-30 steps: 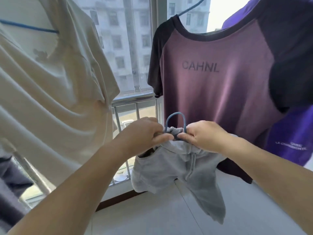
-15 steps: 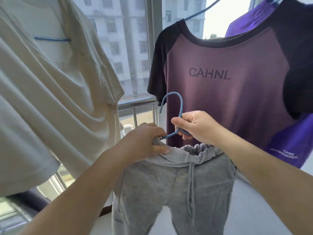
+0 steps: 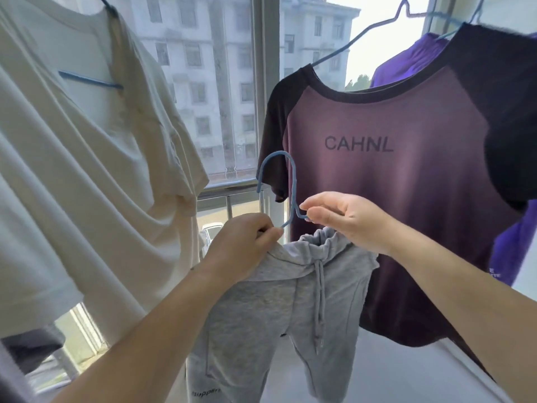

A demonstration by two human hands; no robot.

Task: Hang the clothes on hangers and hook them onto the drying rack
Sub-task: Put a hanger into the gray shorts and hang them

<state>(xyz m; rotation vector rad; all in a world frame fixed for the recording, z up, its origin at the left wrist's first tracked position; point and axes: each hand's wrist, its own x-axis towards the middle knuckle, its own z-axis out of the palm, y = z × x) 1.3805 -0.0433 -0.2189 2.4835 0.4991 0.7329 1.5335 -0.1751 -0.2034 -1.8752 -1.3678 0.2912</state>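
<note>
Small grey drawstring pants (image 3: 279, 309) hang from a blue hanger (image 3: 290, 184) in front of me, legs dangling down. My left hand (image 3: 244, 251) pinches the waistband's left end together with the hanger's arm. My right hand (image 3: 348, 219) grips the hanger at the base of its hook, above the bunched waistband. The hook stands upright and free in the air, touching nothing. The hanger's shoulders are hidden inside the waistband and under my hands.
A cream T-shirt (image 3: 87, 170) hangs close at the left. A maroon and black "CAHNL" shirt (image 3: 392, 184) hangs on the right, with a purple garment (image 3: 511, 251) behind it. The window and a metal railing (image 3: 229, 189) lie straight ahead.
The pants and hanger have risen. My right hand left the waistband and took the hanger's neck, and the hook now stands higher. The view has tilted upward.
</note>
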